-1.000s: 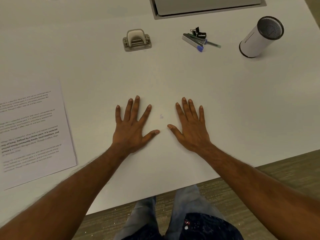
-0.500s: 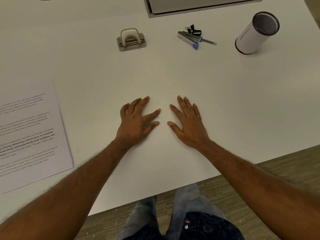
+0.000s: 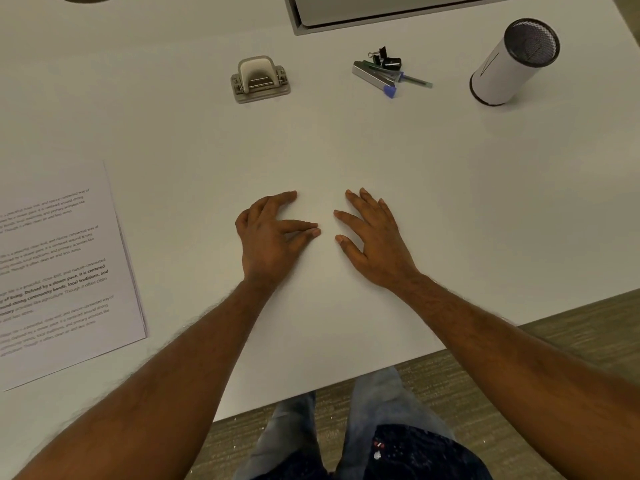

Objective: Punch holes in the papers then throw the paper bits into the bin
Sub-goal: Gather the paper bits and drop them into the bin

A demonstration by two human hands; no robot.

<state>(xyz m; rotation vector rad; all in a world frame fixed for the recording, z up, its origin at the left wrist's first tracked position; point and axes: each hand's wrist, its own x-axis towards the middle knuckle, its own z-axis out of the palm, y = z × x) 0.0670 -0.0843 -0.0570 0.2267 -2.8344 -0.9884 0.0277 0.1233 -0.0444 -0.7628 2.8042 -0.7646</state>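
Both hands rest on the white table (image 3: pixel 450 202) near its front edge. My left hand (image 3: pixel 273 237) has its fingers partly bent, with thumb and forefinger tips meeting on the surface; no paper bit shows between them. Flat beside it lies my right hand (image 3: pixel 372 240), fingers straight and spread. A stack of printed papers (image 3: pixel 62 271) sits at the left edge. Far from both hands, the grey hole punch (image 3: pixel 259 79) stands at the back centre. At the back right is a white cylindrical bin (image 3: pixel 509 64) with a dark mesh opening.
A stapler with a blue tip, binder clips and a green pen (image 3: pixel 388 72) lie between punch and bin. A grey recessed panel (image 3: pixel 381 15) runs along the back edge. Carpeted floor (image 3: pixel 588 327) and my knees show beyond the front edge.
Both hands slid closer together. My left hand went from flat and spread to partly bent, thumb and forefinger closing over the spot where a tiny speck lay. The view shifted slightly.
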